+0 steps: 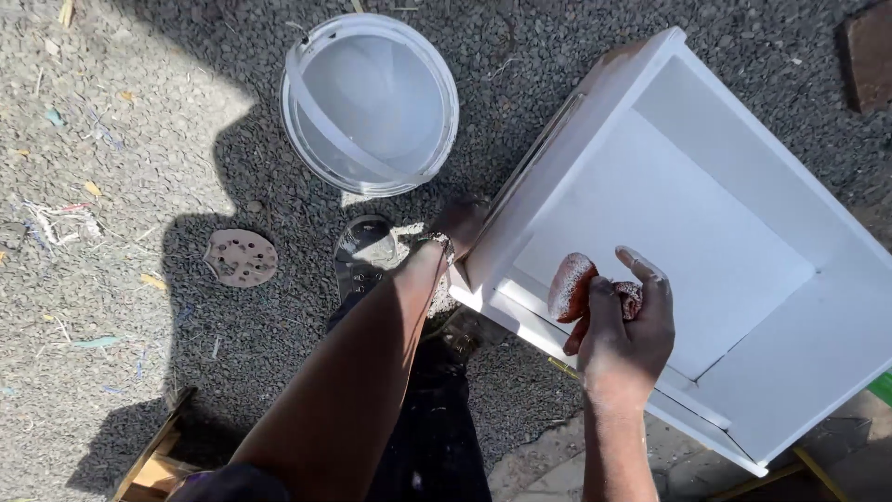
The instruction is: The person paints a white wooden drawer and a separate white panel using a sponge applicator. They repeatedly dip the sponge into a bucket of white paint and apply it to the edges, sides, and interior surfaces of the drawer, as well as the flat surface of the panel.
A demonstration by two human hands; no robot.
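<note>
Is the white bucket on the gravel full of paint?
No, the white bucket looks empty: its bare pale bottom shows, with only the handle lying across the open top.

White drawer box (688, 232), reddish-brown sanding disc (570, 286), white bucket (370, 102), grey gravel (111, 139)

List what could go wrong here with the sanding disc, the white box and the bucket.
1. The right hand holds the folded sanding disc only loosely, so it may slip and scuff the painted white box unevenly.
2. The left hand alone steadies the box at a corner on loose gravel; it could shift.
3. The white bucket stands close and might get knocked.
</note>
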